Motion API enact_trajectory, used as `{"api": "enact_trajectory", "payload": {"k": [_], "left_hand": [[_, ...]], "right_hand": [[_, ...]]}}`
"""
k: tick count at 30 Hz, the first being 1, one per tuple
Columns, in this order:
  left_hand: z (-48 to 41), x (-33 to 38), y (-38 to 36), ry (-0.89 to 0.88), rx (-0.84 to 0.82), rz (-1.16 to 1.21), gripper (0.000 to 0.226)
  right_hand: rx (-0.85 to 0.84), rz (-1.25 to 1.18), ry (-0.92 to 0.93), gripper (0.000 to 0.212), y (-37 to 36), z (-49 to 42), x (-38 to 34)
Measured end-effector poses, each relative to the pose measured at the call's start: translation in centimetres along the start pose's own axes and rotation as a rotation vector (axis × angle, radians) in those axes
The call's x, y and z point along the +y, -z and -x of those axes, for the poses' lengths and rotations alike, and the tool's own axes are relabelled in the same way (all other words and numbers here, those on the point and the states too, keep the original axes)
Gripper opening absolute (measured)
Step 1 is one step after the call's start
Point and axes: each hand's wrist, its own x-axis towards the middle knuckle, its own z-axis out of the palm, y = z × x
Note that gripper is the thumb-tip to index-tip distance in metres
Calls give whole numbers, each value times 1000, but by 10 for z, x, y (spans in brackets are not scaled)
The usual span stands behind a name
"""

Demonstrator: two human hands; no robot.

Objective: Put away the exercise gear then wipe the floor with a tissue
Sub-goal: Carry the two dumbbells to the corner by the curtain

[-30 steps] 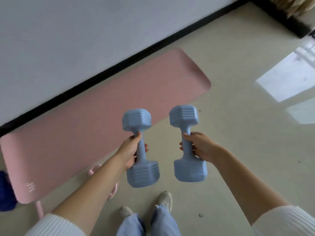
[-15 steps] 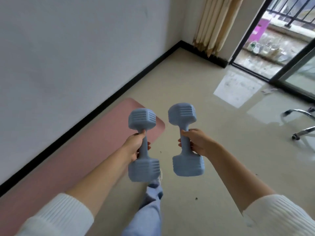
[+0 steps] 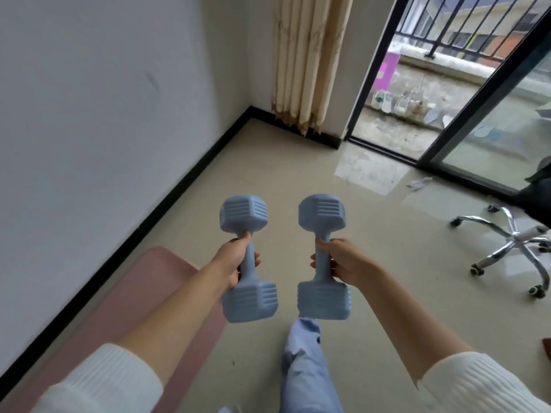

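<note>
Head view shows the left hand point(image 3: 235, 259) and right hand point(image 3: 343, 262) each wrapped around a blue dumbbell point(image 3: 247, 259) (its twin point(image 3: 323, 259) alongside), held upright above the floor point(image 3: 372, 293), where a loosened grip could drop one onto the pink mat point(image 3: 167, 293).

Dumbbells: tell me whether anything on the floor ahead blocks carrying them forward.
Nothing visible blocks the floor straight ahead. The left hand holds one dumbbell, the right hand the other dumbbell. The pink mat lies left, the office chair right. Where they go is not shown.
</note>
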Motion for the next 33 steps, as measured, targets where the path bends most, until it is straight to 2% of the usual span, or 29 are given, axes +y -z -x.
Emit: {"api": "enact_trajectory", "payload": {"k": [9,19,25,33], "left_hand": [[-144,141,-189,53,-13,57,33],[-328,291,-326,111,-21,33,37],[-467,356,-391,114,-6,-76,32],[-644,379,-457,114,-18,-271,40]], "right_hand": [[66,50,-20,16,141,-159,-174],[103,33,-51,19,240,-350,-330],[137,-49,-135,26,282,-490,-384],[175,-114,-236,23,328,-668,-397]]}}
